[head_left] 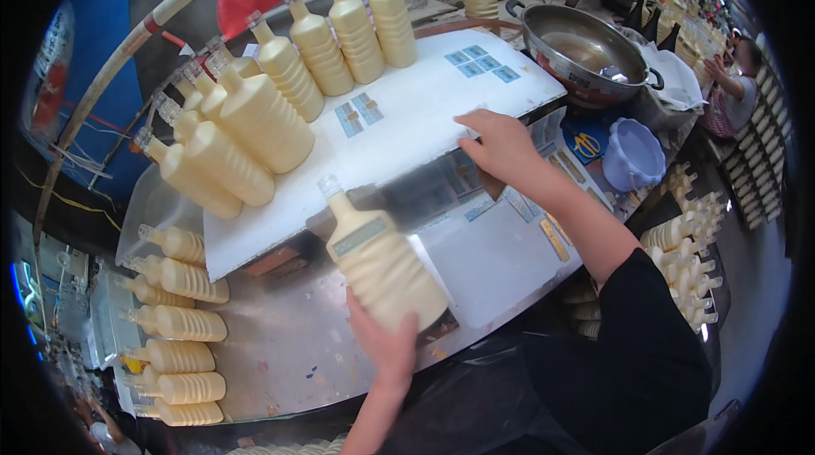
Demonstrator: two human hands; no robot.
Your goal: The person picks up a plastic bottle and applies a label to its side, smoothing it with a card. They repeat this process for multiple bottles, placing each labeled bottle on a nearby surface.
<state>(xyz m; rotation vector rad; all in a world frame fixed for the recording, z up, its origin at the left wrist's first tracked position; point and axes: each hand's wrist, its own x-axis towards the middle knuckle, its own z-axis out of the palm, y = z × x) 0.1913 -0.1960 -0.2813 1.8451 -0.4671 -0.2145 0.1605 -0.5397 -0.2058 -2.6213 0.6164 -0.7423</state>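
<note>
My left hand [386, 338] is wrapped around the lower end of a cream-coloured ribbed bottle [386, 277] with a clear glass neck. The bottle is tilted, its neck up and to the left, above the metal worktop. A pale blue-grey strip label [358, 236] crosses its shoulder. My right hand [505, 145] hovers at the near edge of a raised white board [407, 120], index finger and thumb stretched out and apart; its other fingers are partly hidden. On the board lie two small blue labels [358, 114] and, farther right, a cluster of several more [482, 64].
Several cream bottles [267, 115] stand along the board's left and far edges; others lie in a column [182, 323] at the left. At the right are a wide metal pan [586, 52], a lilac bucket [634, 154], yellow-handled scissors [586, 146] and another person [734, 86].
</note>
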